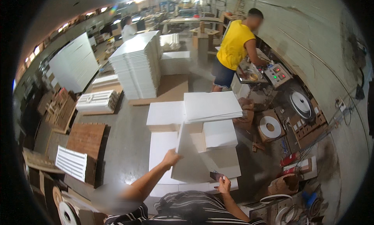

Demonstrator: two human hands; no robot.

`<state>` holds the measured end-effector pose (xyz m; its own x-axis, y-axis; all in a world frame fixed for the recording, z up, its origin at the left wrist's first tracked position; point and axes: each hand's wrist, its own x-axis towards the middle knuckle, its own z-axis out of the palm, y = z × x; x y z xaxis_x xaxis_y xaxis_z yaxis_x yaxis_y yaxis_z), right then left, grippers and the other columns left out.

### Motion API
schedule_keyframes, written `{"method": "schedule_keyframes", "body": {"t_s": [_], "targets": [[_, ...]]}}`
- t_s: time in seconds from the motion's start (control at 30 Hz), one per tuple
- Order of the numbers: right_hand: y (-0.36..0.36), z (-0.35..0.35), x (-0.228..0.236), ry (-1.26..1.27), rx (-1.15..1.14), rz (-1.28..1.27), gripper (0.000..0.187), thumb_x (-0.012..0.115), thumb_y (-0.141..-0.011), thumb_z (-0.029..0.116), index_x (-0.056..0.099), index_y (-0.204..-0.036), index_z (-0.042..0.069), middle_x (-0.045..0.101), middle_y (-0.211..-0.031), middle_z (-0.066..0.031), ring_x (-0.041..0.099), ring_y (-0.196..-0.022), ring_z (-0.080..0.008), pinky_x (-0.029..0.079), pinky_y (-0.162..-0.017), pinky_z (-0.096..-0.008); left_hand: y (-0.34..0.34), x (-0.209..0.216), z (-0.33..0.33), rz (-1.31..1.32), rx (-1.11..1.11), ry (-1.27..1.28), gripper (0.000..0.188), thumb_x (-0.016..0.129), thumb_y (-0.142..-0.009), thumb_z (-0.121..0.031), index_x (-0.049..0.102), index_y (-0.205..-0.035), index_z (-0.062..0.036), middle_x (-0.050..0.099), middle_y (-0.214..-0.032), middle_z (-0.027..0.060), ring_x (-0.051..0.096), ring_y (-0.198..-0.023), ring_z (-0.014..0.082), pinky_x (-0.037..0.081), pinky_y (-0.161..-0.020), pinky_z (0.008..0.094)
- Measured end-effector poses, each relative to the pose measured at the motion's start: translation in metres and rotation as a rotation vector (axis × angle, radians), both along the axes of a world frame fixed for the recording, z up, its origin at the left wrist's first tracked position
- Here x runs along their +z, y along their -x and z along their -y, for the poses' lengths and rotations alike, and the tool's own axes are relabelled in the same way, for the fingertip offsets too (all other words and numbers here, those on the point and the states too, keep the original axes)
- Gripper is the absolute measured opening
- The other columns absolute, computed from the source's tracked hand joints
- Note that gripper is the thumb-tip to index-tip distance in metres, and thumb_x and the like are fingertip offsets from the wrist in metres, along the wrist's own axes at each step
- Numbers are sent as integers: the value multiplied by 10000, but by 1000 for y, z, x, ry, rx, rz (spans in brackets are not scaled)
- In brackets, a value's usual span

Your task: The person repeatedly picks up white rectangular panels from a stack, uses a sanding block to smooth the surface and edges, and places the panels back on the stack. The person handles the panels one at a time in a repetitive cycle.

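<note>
My left hand (171, 158) is closed on the left edge of a white panel (191, 157), which stands tilted on a stack of white boards. My right hand (224, 185), nearer my body at the panel's lower right, grips a small tool with a flat dark blade (216, 175); its exact kind is unclear. Beyond the panel lies a pile of white boards (212, 104), with a second pile (165, 111) to its left and a shorter one (220, 133) below it on the right.
A tall stack of white panels (136, 69) rises ahead. A person in a yellow top (235, 44) works at a bench with a control box (277, 75) at the far right. White slatted pieces (97, 101) lie left; a roll of white edging (270, 126) sits right.
</note>
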<state>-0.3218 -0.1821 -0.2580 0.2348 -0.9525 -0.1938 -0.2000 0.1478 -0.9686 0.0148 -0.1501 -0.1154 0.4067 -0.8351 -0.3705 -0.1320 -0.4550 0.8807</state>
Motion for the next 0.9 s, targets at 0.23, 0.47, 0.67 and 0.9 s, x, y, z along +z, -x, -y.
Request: {"method": "schedule_keyframes", "body": {"t_s": [0.23,0.47,0.67,0.9], "targets": [[25,10,-45,-443,-257,344,116,559,-904,-51,557,-1005,-108,646,-923,-160,698,-756,-279,632,-661,-394,11,4,6,-129,59,66,292,642,-716,8,641,-1002,66,660,-875,146,624,-777,247,506,-686,369],[69,50,-87,-558,-590,344,409,385,-1033,386,428,-1130,-9,663,-919,-216,693,-723,-325,601,-604,-436,8,71,-17,-362,218,75,304,577,-721,71,590,-1023,98,631,-878,176,643,-741,270,535,-618,375],[102,138,-124,-295,-607,-45,434,434,-1005,368,425,-1380,150,577,-1217,-92,634,-980,-230,535,-677,-390,9,150,-59,-477,188,205,378,611,-678,67,622,-1055,32,672,-938,143,674,-786,270,559,-712,375],[80,163,-14,-422,-504,170,477,413,-1028,344,394,-1426,82,464,-1400,-142,462,-1265,-258,418,-1006,-434,-19,160,-110,-446,248,268,393,624,-624,40,641,-1016,22,678,-898,130,662,-765,242,538,-702,355]]}}
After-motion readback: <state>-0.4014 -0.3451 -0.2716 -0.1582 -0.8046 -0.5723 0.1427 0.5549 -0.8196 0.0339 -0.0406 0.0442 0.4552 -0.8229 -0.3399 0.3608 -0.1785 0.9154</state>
